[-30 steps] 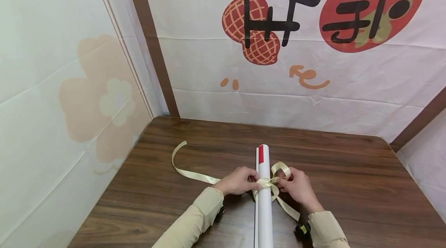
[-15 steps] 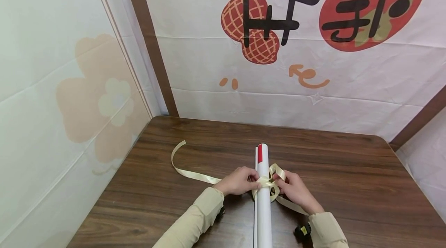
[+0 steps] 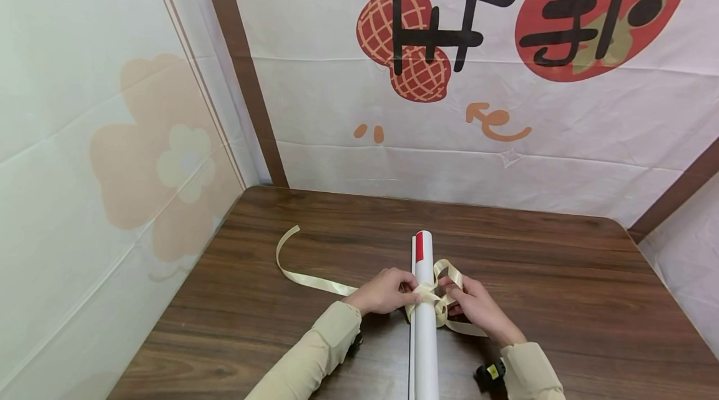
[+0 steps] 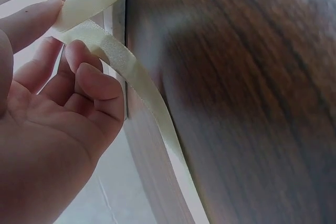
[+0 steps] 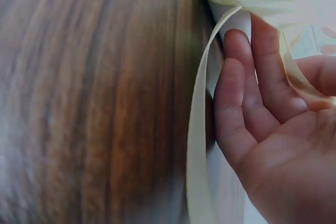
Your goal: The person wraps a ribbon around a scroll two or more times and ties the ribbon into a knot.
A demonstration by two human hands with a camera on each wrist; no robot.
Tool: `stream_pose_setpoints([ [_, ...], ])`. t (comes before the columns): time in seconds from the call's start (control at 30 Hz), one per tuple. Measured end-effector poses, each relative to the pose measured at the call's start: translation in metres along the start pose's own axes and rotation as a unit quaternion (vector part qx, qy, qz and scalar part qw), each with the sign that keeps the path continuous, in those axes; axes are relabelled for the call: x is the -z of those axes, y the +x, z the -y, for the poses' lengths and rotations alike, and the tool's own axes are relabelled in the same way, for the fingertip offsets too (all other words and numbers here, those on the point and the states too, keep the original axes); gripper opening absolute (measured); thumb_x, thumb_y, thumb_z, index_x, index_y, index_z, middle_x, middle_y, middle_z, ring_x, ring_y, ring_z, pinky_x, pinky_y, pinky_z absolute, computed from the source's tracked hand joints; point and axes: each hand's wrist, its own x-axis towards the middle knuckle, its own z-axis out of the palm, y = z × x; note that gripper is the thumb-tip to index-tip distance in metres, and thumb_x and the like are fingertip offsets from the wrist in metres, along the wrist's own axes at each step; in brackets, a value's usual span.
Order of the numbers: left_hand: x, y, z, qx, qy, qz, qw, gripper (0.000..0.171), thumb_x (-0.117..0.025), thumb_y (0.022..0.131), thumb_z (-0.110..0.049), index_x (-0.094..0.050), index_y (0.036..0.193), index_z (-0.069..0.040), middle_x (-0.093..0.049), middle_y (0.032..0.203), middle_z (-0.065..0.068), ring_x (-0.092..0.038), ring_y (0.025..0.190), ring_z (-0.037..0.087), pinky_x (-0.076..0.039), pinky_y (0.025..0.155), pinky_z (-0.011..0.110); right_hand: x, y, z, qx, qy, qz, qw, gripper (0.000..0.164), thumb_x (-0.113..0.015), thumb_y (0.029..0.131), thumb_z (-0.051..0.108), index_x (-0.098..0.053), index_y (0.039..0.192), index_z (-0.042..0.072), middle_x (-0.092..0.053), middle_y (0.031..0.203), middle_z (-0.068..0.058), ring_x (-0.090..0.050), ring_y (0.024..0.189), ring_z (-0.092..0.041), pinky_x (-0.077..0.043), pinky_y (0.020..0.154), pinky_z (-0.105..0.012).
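Observation:
A white paper roll [image 3: 426, 350] with a red patch near its far end lies lengthwise on the table. Cream satin ribbon [image 3: 320, 281] is wrapped around its middle and crosses on top. My left hand [image 3: 386, 291], at the roll's left side, pinches the ribbon between thumb and forefinger at the crossing; its other fingers curl loosely in the left wrist view. To the right of the roll, my right hand [image 3: 482, 308] holds a raised ribbon loop [image 3: 440, 264] between thumb and forefinger. The other fingers of that hand [image 5: 283, 135] lie loosely bent beside the roll.
The ribbon's left tail curves over the dark wood table [image 3: 562, 275]; another tail [image 5: 197, 129] runs under the right hand. A printed white curtain [image 3: 326, 75] hangs behind the table. Black wrist cameras [image 3: 490, 374] sit at the cuffs.
My right hand has shifted slightly left toward the roll, and its forefinger now reaches through the loop. The right ribbon tail has drawn in under that hand. The left hand stays put.

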Motion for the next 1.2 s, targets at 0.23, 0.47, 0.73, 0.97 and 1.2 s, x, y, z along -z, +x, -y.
stream_pose_setpoints([
  [0.23, 0.0, 0.002, -0.002, -0.004, 0.004, -0.004, 1.0, 0.006, -0.069, 0.086, -0.014, -0.067, 0.082, -0.01, -0.057, 0.068, -0.01, -0.045, 0.058, 0.0, -0.038, 0.055, 0.015, 0.004, -0.005, 0.005, -0.021, 0.037, 0.017, 0.999, 0.049, -0.049, 0.101, 0.031, -0.048, 0.127, -0.01, -0.066, 0.097, -0.011, -0.066, 0.08, -0.017, -0.056, 0.071, -0.032],
  [0.47, 0.0, 0.002, -0.004, -0.004, 0.012, -0.007, 0.9999, 0.005, -0.069, 0.085, -0.013, -0.067, 0.081, -0.01, -0.057, 0.068, -0.01, -0.045, 0.059, -0.001, -0.038, 0.057, 0.015, 0.006, -0.007, 0.006, -0.005, -0.007, 0.048, 0.999, 0.053, -0.072, 0.085, 0.024, -0.05, 0.124, -0.004, -0.068, 0.08, -0.003, -0.062, 0.073, -0.012, -0.053, 0.068, -0.029],
  [0.73, -0.001, 0.002, -0.004, 0.004, 0.011, -0.004, 0.9999, 0.006, -0.069, 0.086, -0.014, -0.066, 0.081, -0.011, -0.056, 0.068, -0.01, -0.046, 0.059, -0.001, -0.038, 0.056, 0.015, 0.009, -0.009, 0.005, 0.041, 0.028, 0.092, 0.995, 0.055, -0.066, 0.086, 0.004, -0.04, 0.133, -0.008, -0.07, 0.091, -0.018, -0.063, 0.076, -0.009, -0.052, 0.068, -0.025],
  [0.97, -0.003, 0.003, -0.002, 0.006, 0.009, -0.002, 0.9999, 0.007, -0.069, 0.086, -0.015, -0.066, 0.081, -0.012, -0.058, 0.069, -0.01, -0.047, 0.06, -0.001, -0.04, 0.058, 0.015, 0.004, -0.006, 0.001, 0.076, 0.066, 0.13, 0.986, 0.06, -0.063, 0.086, -0.003, -0.033, 0.136, -0.012, -0.066, 0.107, -0.029, -0.065, 0.086, -0.007, -0.053, 0.07, -0.023],
  [1.2, -0.005, 0.004, -0.002, 0.005, 0.012, -0.002, 0.9999, 0.008, -0.07, 0.086, -0.016, -0.066, 0.08, -0.012, -0.059, 0.069, -0.01, -0.047, 0.061, -0.002, -0.04, 0.059, 0.015, -0.003, -0.004, 0.0, 0.086, 0.027, 0.083, 0.992, 0.058, -0.067, 0.081, -0.001, -0.039, 0.131, -0.011, -0.069, 0.09, -0.011, -0.061, 0.075, -0.004, -0.05, 0.064, -0.02],
])
